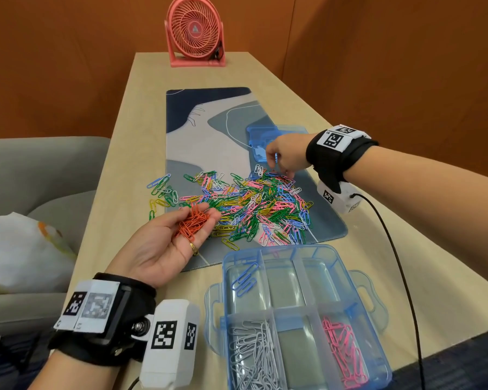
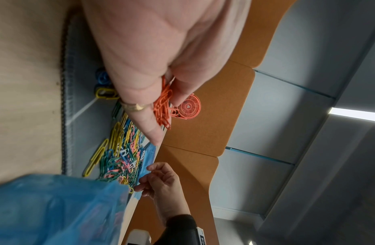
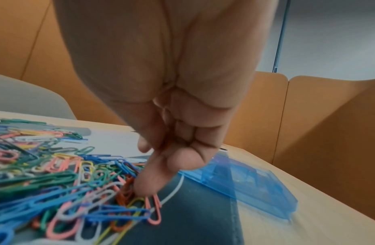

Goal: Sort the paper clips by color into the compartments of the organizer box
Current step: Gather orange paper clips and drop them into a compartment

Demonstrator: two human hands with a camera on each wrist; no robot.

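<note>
A pink fan (image 1: 195, 30) stands at the far end of my table (image 1: 265, 77), well beyond the blue-grey mat (image 1: 209, 130). To my left sits a grey chair (image 1: 40, 170) with a white bag (image 1: 20, 249) on it.

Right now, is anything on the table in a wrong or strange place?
Mostly no. The mixed clips lie spread on the mat, as expected mid-sort. A few yellow and green clips have strayed off the mat's left edge onto the bare table. The organizer box compartments each hold one color.
</note>
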